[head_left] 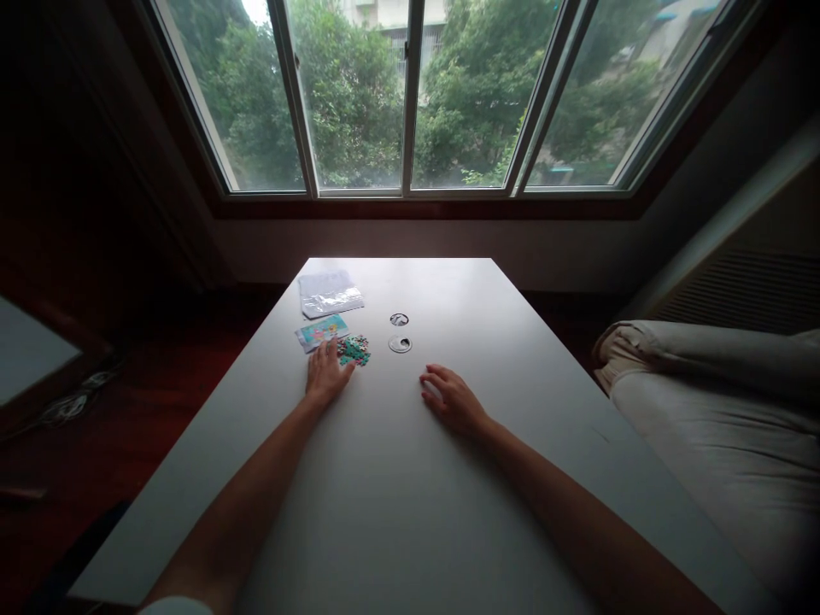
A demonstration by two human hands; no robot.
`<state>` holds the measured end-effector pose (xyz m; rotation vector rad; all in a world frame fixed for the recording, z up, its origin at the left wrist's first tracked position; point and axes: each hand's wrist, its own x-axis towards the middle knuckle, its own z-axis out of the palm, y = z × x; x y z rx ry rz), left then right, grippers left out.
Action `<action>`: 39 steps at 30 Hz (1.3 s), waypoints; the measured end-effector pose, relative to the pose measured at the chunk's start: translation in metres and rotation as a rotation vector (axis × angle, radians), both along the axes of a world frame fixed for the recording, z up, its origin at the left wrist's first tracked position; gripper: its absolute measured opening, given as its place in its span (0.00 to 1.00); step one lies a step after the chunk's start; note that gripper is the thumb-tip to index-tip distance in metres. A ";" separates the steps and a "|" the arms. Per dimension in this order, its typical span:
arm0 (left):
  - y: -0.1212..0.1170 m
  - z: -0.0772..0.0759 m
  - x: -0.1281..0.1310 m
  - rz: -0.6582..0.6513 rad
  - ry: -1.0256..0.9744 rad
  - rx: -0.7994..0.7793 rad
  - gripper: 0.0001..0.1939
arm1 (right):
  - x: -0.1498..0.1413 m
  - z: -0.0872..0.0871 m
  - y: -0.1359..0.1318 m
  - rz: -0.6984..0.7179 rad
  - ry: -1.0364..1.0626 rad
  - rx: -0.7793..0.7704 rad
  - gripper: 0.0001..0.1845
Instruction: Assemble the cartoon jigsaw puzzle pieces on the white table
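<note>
My left hand [326, 374] rests on the white table with its fingers apart, its thumb and fingertips beside a heap of small colourful pieces [355, 349], mostly green. Just beyond those fingers lies a colourful printed card [325, 328], partly over another flat sheet. My right hand [452, 396] lies on the table to the right, fingers loosely bent and spread, holding nothing. Ahead and left of it are two small round flat things: a silvery ring-like disc [401, 343] with a dark spot, and behind it a dark-and-white patterned disc [399, 319].
A clear plastic bag [330, 293] lies at the table's far left. The white table [384, 512] narrows toward a wall beneath a wide window [410, 94]. Right of the table stands a seat with a pale cover [717, 410]. Cables [73, 400] lie on the left floor.
</note>
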<state>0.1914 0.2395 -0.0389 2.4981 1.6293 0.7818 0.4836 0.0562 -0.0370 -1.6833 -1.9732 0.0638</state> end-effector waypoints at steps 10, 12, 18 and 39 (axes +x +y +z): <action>-0.020 0.004 -0.015 -0.134 -0.039 0.038 0.35 | 0.000 0.006 -0.003 0.017 0.029 -0.021 0.17; -0.027 0.006 -0.013 -0.150 -0.050 0.054 0.34 | 0.001 0.007 -0.005 0.023 0.037 -0.029 0.17; -0.057 0.018 0.007 -0.382 -0.012 0.062 0.27 | 0.002 0.008 -0.009 0.023 0.049 -0.038 0.17; -0.064 0.011 0.011 -0.558 0.191 -0.063 0.29 | -0.006 0.009 -0.008 -0.030 -0.111 -0.087 0.24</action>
